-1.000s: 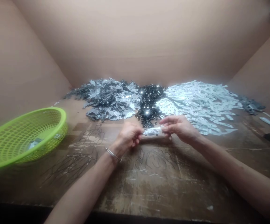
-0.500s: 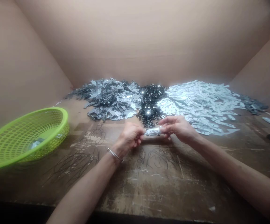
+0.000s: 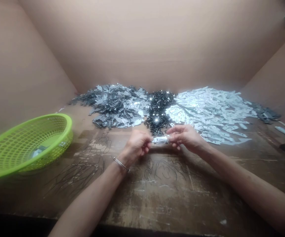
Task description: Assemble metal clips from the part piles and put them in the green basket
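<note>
Two hands, left [image 3: 137,144], right [image 3: 187,138], still pinching metal strip [image 3: 160,140]

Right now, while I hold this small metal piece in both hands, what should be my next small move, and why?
Probably pass the small metal piece to your left hand and lower it into the green plastic basket. That basket sits nearer that hand than your right hand, and a similar piece seems to lie inside.

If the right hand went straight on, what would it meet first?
The right hand meets the small shiny metal part first, held at its fingertips; the left hand lies just beyond.
</note>
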`<action>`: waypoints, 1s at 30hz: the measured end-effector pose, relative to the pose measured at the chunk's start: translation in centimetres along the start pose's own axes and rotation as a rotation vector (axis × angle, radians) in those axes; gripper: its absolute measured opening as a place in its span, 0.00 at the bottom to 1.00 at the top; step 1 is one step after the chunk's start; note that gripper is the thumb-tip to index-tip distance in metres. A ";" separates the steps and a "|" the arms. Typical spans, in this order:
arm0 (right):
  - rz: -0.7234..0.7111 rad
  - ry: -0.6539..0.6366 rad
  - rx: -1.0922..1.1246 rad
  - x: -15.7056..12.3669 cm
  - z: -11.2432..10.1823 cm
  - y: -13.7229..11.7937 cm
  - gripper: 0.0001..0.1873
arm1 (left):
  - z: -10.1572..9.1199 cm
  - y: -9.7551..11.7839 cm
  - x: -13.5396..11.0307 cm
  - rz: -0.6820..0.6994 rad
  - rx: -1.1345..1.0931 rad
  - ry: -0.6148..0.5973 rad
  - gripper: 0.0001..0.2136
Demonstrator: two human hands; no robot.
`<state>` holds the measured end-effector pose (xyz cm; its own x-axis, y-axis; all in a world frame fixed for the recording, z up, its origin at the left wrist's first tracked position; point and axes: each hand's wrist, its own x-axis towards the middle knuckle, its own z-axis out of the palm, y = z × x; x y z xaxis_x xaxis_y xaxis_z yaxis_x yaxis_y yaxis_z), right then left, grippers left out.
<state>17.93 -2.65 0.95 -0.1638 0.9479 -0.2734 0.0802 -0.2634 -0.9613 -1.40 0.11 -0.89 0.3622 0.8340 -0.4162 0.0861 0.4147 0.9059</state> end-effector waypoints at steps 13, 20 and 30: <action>0.119 0.022 -0.040 0.9 -0.1 0.8 0.14 | 0.0 0.1 0.0 0.060 -0.081 0.010 0.06; 0.113 0.014 -0.059 0.0 1.1 -0.2 0.10 | 0.2 0.2 -0.4 0.130 -0.024 0.000 0.08; -0.183 0.099 -0.497 -1.1 2.3 -0.3 0.10 | 1.7 -0.7 -0.6 0.232 0.171 -0.092 0.13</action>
<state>15.87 -4.08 1.44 -0.1272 0.9890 -0.0757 0.5190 0.0014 -0.8547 -0.08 -1.31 -1.17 0.4719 0.8597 -0.1953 0.1434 0.1437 0.9792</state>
